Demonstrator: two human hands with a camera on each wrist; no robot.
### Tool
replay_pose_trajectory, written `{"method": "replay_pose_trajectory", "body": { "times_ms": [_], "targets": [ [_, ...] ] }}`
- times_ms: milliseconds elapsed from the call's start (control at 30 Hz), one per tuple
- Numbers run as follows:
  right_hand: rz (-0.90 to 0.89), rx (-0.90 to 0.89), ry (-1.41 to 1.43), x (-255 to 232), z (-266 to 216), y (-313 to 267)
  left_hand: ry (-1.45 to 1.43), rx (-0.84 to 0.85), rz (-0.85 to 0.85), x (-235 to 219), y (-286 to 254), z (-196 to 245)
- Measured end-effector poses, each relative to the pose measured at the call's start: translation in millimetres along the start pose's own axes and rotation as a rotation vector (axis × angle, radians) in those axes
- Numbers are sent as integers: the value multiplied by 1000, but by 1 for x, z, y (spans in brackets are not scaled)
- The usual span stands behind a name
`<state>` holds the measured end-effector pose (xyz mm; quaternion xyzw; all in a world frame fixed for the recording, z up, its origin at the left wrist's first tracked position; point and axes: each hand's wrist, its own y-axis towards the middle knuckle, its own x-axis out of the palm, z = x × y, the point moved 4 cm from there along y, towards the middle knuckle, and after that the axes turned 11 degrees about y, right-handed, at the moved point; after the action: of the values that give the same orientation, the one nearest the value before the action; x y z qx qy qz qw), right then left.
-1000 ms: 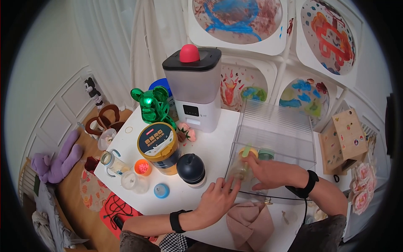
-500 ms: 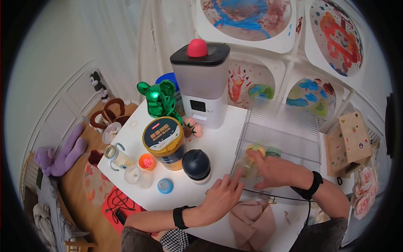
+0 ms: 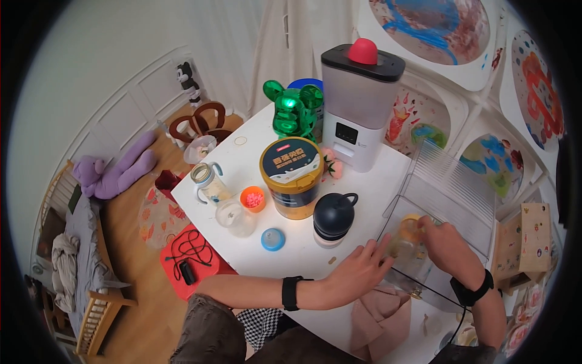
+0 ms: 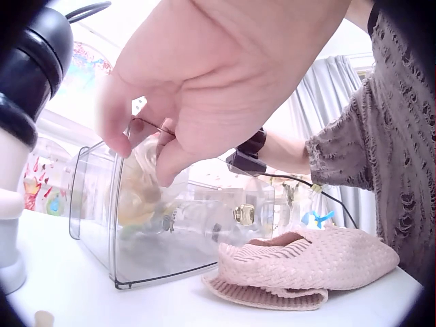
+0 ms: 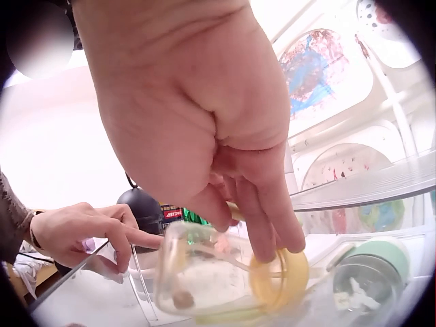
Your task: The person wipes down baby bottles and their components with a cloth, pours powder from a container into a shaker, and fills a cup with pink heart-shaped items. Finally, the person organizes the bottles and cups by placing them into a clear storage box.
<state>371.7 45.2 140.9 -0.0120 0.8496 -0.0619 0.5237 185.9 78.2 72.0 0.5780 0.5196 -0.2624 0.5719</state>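
Note:
A clear plastic box point(image 4: 95, 231) stands on the white table, its ribbed clear lid raised behind. My right hand point(image 3: 448, 246) reaches into it, fingers curled at the yellow lid point(image 5: 289, 279) of a clear jar point(image 5: 204, 269), which is tipped on its side in the right wrist view. Beside it in the box is another jar with a pale green lid point(image 5: 388, 259). My left hand point(image 3: 354, 276) pinches the near rim of the box, fingers on both sides of its wall in the left wrist view. Just in front lies a pink knitted piece point(image 4: 306, 266).
Left of the box stand a dark round-topped bottle point(image 3: 333, 215), a yellow-lidded tub point(image 3: 291, 176), a blue cap point(image 3: 273, 239), an orange cup point(image 3: 252, 199) and a handled bottle point(image 3: 209, 182). A tall dispenser point(image 3: 357, 109) and green bear figure point(image 3: 294, 112) stand behind. A dark cord point(image 3: 418, 282) crosses the box front.
The head view has swung left, so the table and hands appear farther right. The yellow-lidded jar is still in my right hand inside the box; my left hand stays by the box's near side.

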Motion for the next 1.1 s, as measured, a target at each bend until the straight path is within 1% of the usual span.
{"method": "replay_pose_trajectory", "body": {
  "times_ms": [67, 200, 267, 300, 367, 400, 433, 467, 500, 533, 567, 600, 633, 667, 700, 733, 767, 800, 833, 867, 900, 933, 967, 1000, 1033, 1100],
  "targets": [
    [30, 118, 7, -7, -3, -7, -1, -18, 17, -1, -1, 0],
    [82, 88, 6, -12, -9, -16, -9, -49, 62, 1, -1, 2],
    [196, 10, -65, -15, -5, -24, -12, -44, 54, 0, -2, 1],
    [195, 7, -65, -16, -5, -26, -19, -33, 48, -1, -2, 0],
    [237, -34, 31, -23, -9, -32, -1, -16, 28, 2, -3, -1],
    [237, -34, 30, -24, -12, -37, 16, 5, 9, 4, -3, -1],
    [279, -16, -3, -27, -16, -44, 17, 5, 11, 2, -2, -2],
    [322, 1, -36, -29, -22, -51, -27, 11, -3, 1, -2, -4],
    [322, 1, -37, -30, -27, -57, -70, 16, -16, -2, -3, -6],
    [362, 40, -43, -32, -32, -64, -71, 17, -16, -5, -3, -9],
    [401, 83, -48, -37, -36, -72, -125, 26, 44, -11, -4, -10],
    [403, 89, -48, -43, -42, -79, -179, 38, 105, -19, -6, -13],
    [378, 242, 111, -49, -41, -89, -182, 45, 106, -27, -9, -15],
    [351, 395, 271, -51, -40, -96, -345, 7, 65, -34, -13, -20],
    [355, 402, 269, -49, -47, -104, -509, -32, 23, -43, -17, -24],
    [507, 184, 80, -49, -64, -114, -512, -25, 24, -60, -18, -27],
    [650, -36, -111, -45, -78, -127, -1017, -175, -258, -68, -19, -32],
    [727, -36, 55, -34, -73, -136, -1512, -334, -560, -68, -23, -27],
    [683, -83, 48, -27, -76, -145, -1516, -330, -564, -58, -28, -17],
    [588, -112, 47, -20, -82, -151, -1769, -250, -561, -43, -36, 4],
    [493, -140, 48, -14, -88, -154, -2021, -160, -553, -38, -40, 16],
    [588, -250, -15, -7, -95, -152, -2243, -291, -488, -70, -38, 11],
    [683, -357, -82, 2, -100, -150, -2250, -284, -498, -71, -40, 12],
    [606, -272, -5, 11, -97, -154, -2283, -325, -479, -70, -40, 13],
    [607, -247, -10, 14, -92, -156, -2297, -347, -513, -69, -42, 13],
    [505, -364, 66, 26, -84, -157, -2325, -393, -582, -67, -46, 11]
  ]
}}
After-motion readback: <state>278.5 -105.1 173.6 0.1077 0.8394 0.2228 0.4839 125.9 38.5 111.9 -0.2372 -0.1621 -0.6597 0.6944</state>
